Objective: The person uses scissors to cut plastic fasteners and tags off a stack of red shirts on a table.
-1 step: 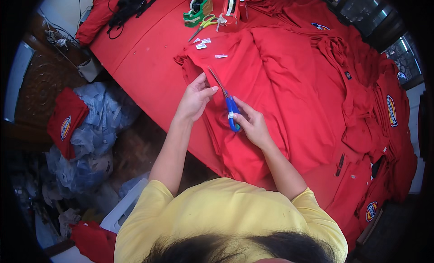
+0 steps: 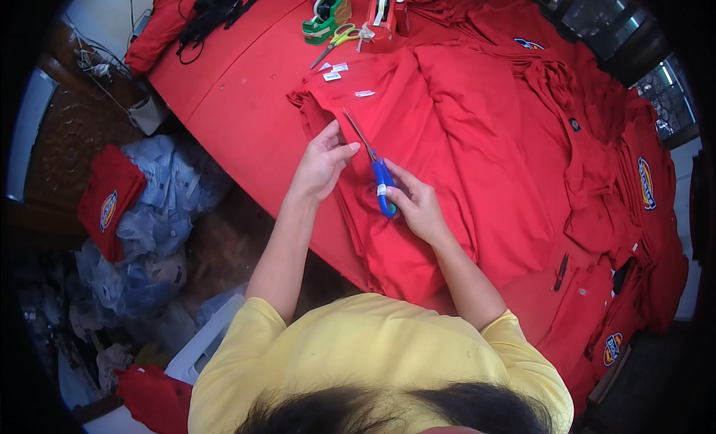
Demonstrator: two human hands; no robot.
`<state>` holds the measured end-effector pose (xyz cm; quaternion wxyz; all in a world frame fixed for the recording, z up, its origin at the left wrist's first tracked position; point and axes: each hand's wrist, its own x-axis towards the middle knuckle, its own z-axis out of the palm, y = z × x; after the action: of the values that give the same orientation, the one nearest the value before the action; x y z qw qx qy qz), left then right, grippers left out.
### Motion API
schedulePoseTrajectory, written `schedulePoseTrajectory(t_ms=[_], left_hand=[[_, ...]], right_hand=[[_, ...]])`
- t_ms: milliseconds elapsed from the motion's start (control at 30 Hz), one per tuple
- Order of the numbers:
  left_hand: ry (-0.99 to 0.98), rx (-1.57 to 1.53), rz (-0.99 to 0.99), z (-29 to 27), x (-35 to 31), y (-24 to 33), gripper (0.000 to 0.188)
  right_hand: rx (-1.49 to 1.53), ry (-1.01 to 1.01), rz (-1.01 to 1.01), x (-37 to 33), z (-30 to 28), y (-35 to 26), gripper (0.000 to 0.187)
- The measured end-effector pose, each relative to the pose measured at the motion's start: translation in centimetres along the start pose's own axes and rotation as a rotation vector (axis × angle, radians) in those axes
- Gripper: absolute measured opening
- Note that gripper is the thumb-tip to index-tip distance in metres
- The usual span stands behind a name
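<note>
My right hand (image 2: 419, 208) holds a pair of scissors (image 2: 384, 186) with blue handles. Their narrow blades point up and to the left, and they look close together. Beside the blades is my left hand (image 2: 326, 164), its thumb and fingers apart; I see nothing held in it. Under both hands spreads a stack of red garments (image 2: 477, 165), folded and rumpled, with its left edge below my left hand. Several small white labels (image 2: 333, 76) lie on the red cloth beyond my hands.
At the far side stand a green tape dispenser (image 2: 319, 31) and a red tape dispenser (image 2: 382, 27), with yellow-green scissors (image 2: 343, 37) beside them. A dark slim tool (image 2: 561, 273) lies at right. Plastic bags (image 2: 160, 210) fill the floor at left, near a white bin (image 2: 201, 344).
</note>
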<state>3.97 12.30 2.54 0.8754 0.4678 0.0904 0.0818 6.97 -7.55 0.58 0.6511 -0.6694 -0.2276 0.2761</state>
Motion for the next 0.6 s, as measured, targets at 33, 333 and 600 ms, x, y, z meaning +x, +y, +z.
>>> schedulePoseTrajectory(t_ms=[33,333,600], left_hand=[[-0.004,-0.004,0.002,0.1,0.0,-0.1,0.048],[0.16,0.193,-0.176,-3.8,-0.1,-4.1,0.062],[0.228,0.099,-0.146,-3.3,-0.6,-4.3,0.08]], right_hand=[[0.04,-0.015,0.009,0.1,-0.2,0.3,0.047],[0.361,-0.072,0.037,0.5,-0.9,2.6,0.044],[0.531,0.024,0.024,0.8,-1.3,4.2,0.041]])
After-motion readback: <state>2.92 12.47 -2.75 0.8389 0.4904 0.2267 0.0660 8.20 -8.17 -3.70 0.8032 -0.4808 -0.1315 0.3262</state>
